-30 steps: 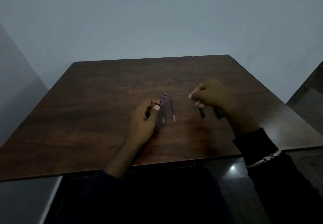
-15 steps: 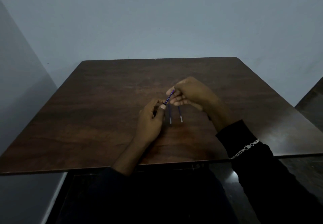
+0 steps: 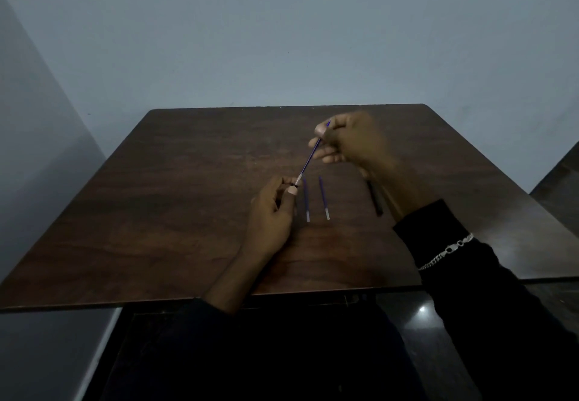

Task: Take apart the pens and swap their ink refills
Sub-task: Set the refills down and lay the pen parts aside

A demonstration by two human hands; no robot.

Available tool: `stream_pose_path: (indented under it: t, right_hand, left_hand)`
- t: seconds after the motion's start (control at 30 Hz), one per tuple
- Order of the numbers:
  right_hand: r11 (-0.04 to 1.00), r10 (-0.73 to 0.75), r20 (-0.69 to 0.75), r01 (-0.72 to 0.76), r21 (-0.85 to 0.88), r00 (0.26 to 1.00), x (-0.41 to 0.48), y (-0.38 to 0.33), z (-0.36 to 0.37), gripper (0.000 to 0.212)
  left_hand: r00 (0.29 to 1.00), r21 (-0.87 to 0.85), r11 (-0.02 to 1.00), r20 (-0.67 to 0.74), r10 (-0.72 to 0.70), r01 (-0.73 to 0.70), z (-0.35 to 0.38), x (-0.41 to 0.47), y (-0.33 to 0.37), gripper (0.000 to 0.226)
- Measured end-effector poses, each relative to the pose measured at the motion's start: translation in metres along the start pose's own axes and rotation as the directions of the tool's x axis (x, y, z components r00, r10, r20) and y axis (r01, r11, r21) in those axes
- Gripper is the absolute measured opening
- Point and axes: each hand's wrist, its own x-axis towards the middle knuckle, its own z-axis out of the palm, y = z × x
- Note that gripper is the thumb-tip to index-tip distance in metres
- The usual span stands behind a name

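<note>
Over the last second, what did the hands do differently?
The right hand came across from the right, pinched the blue refill and drew it out of the pen the left hand holds. Two loose refills stayed on the table.

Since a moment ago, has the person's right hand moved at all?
Yes. The right hand has moved toward the far edge of the dark wooden table, away from the two blue refills, drawing a refill out.

A dark wood-grain table (image 3: 175, 200) with a faint sheen is seen; a silvery metal chain bracelet (image 3: 446, 250) is worn over a matt black cloth sleeve (image 3: 488, 300).
</note>
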Motion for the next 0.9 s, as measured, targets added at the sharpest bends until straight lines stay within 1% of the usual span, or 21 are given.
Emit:
stream_pose_path:
  t: [0.07,0.13,0.23,0.33,0.4,0.53,0.6,0.73,0.77,0.83,0.9]
  right_hand:
    - [0.998,-0.057,-0.037,0.056,-0.033,0.998,0.008,-0.011,-0.011,0.018]
    - [0.994,-0.067,-0.043,0.063,-0.095,0.997,0.017,-0.018,-0.017,0.016]
    - [0.982,0.021,0.002,-0.021,-0.187,1.000,0.031,-0.020,-0.012,0.011]
    - [0.953,0.127,0.075,-0.100,-0.287,0.989,0.044,-0.013,0.008,0.015]
    - [0.923,0.174,0.113,-0.122,-0.365,0.978,0.055,-0.006,0.025,0.017]
    - [0.851,0.241,0.161,-0.129,-0.509,0.957,0.079,0.006,0.064,0.016]
    - [0.821,0.242,0.158,-0.115,-0.559,0.957,0.090,0.012,0.084,0.015]
    - [0.719,0.157,0.127,-0.025,-0.694,0.979,0.101,0.021,0.117,0.030]
    - [0.712,0.135,0.125,-0.008,-0.702,0.983,0.102,0.023,0.123,0.029]
    - [0.704,0.093,0.134,0.030,-0.709,0.987,0.106,0.029,0.130,0.036]
    - [0.705,0.097,0.121,0.018,-0.709,0.988,0.109,0.033,0.134,0.037]
  left_hand:
    - [1.000,-0.008,1.000,-0.009,0.002,-0.002,0.000,0.000,0.000,0.018]
    - [0.999,-0.005,1.000,-0.036,-0.003,0.003,0.000,0.000,0.000,0.018]
    - [0.993,-0.005,1.000,-0.117,-0.006,0.005,-0.003,0.001,0.001,0.019]
    - [0.980,-0.007,1.000,-0.199,-0.005,0.004,-0.011,0.003,-0.001,0.018]
    - [0.976,0.002,1.000,-0.217,-0.021,0.022,-0.018,0.005,-0.002,0.018]
    - [0.976,0.117,0.993,-0.216,0.003,0.023,-0.041,0.007,-0.004,0.018]
    - [0.976,0.167,0.985,-0.216,-0.005,0.042,-0.054,0.008,-0.006,0.019]
    - [0.975,0.189,0.981,-0.223,-0.007,0.050,-0.069,0.004,-0.014,0.018]
    - [0.976,0.187,0.981,-0.216,-0.010,0.051,-0.070,0.003,-0.015,0.018]
    - [0.979,0.187,0.981,-0.201,-0.009,0.048,-0.069,0.002,-0.016,0.017]
    - [0.983,0.197,0.979,-0.181,-0.012,0.048,-0.069,0.003,-0.015,0.017]
